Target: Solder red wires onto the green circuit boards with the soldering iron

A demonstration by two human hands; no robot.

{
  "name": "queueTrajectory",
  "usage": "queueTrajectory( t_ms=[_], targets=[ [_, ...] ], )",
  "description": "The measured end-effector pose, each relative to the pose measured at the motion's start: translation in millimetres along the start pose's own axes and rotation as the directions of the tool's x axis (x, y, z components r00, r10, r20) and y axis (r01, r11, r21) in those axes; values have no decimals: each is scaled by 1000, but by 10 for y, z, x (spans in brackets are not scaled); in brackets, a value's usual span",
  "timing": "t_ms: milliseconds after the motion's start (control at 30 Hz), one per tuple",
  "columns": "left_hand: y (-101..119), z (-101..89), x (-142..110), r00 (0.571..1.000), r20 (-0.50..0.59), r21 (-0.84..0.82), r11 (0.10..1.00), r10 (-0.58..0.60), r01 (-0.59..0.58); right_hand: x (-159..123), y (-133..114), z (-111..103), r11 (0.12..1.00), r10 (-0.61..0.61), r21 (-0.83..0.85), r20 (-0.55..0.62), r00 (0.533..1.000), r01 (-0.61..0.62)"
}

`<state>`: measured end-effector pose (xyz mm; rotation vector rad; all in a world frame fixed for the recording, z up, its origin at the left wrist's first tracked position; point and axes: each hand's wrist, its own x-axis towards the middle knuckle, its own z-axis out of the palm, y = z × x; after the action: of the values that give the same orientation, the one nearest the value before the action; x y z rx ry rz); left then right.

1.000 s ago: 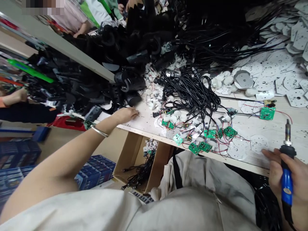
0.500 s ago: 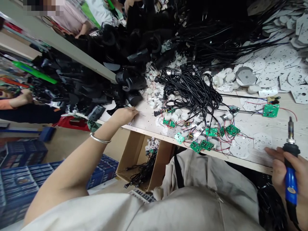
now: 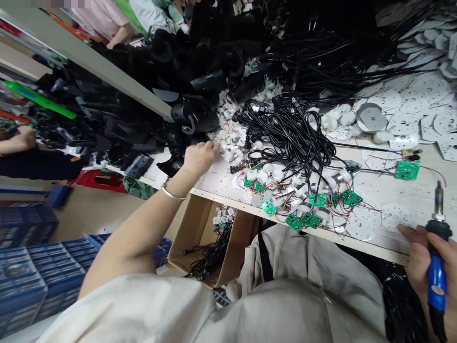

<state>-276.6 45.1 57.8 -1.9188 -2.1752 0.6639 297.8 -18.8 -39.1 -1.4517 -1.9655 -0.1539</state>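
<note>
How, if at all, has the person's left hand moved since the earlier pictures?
Yes: judged against the bench's front edge, the left hand has moved farther in, toward the small white parts.

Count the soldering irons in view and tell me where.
1: the blue-handled soldering iron is in the right hand, tip pointing away from the body, near the rightmost green circuit board. Others may be hidden.
</note>
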Motion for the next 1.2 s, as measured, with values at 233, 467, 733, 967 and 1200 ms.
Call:
queueTrajectory(
  t_ms=[233, 467, 733, 967, 1200],
  targets=[
    [-208, 115, 380, 988, -2, -131, 979, 157, -155, 112, 2, 106, 989, -143, 33, -78, 987, 145],
    [-192, -243, 405, 919, -378, -603, 783, -113, -151, 247, -205, 72, 977, -211, -23, -164, 964, 210],
    [1278, -1113, 124, 944, -169, -972, -112, -285, -207, 256, -237, 119, 983, -86, 152, -104, 991, 102],
    [2696, -1454, -117, 686, -727, -667, 263, -26, -697, 274, -243, 138, 966, 15, 257, -67, 998, 3],
    [3516, -1025, -361, 613, -730, -404, 533, 303, -744, 247, -225, 155, 942, 28, 335, -83, 996, 2]
  ],
)
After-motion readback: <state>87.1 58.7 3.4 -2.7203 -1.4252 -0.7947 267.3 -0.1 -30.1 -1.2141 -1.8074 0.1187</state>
